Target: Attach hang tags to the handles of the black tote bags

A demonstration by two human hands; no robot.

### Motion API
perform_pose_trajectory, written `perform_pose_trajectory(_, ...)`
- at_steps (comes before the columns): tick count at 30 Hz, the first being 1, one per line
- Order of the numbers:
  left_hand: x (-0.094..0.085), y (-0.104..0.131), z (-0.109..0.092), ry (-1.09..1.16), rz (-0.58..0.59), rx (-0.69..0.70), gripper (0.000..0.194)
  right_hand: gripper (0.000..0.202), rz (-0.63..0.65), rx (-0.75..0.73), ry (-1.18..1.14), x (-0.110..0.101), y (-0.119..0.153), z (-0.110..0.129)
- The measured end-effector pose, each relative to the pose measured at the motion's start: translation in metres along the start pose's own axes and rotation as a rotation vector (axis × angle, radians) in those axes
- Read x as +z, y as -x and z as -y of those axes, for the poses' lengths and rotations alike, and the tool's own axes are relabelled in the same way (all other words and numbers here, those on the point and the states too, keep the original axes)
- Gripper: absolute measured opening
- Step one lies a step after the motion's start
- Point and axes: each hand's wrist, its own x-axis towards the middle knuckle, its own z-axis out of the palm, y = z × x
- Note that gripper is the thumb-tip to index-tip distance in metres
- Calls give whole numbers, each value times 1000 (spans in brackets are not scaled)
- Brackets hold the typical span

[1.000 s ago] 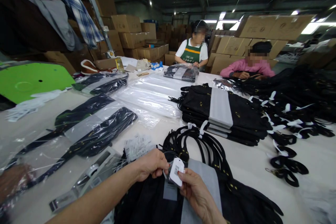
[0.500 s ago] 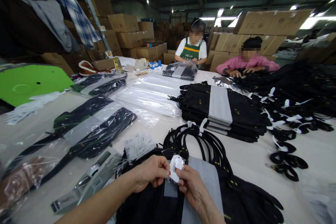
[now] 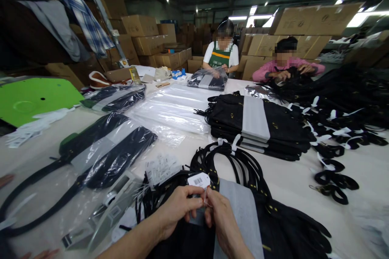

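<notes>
A white barcoded tag (image 3: 199,180) lies just beyond my fingertips, over a black bag (image 3: 182,236) wrapped with a pale grey band (image 3: 240,210). My left hand (image 3: 179,206) has thumb and fingers pinched together at a thin string near the tag. Facing it, my right hand (image 3: 220,214) pinches at the same spot, fingertips touching or nearly touching the left ones. The string is partly hidden between the fingers. Black looped handles (image 3: 234,162) with white ties curve behind the hands.
Black banded bags (image 3: 282,129) are stacked beyond. Clear plastic sleeves (image 3: 173,109) lie mid-table, bagged items (image 3: 109,145) to the left. A grey tape dispenser (image 3: 106,210) and white tags (image 3: 161,168) are beside my left arm. Two people work across the table; another person's fingers show at the left edge.
The tag has turned from between my fingers to beyond them, its barcode now showing. Both hands have closed in together. At left, the other person's hand has moved away from the bagged item.
</notes>
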Motion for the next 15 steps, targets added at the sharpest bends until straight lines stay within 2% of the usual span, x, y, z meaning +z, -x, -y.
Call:
perform_pose_trajectory(3,-4,0,-5,-40,-70,27,36,42,-16,-56,50,-4,9,3)
perform_pose_trajectory(5,-8,5,-9,-172,-123,81,36,43,-44,-92,55,-6,12,4)
perform_pose_trajectory(7,-13,15,-11,-429,-208,179,36,50,-95,-137,66,-10,15,3)
perform_pose_trajectory(9,-18,29,-8,-761,-377,343,34,50,-145,-186,127,-20,18,2)
perform_pose_trajectory(12,-24,51,9,-1213,-615,648,34,40,-188,-260,338,-54,32,1)
perform_pose_trajectory(15,-27,74,45,-1497,-635,909,31,33,-274,-392,658,-112,63,-4)
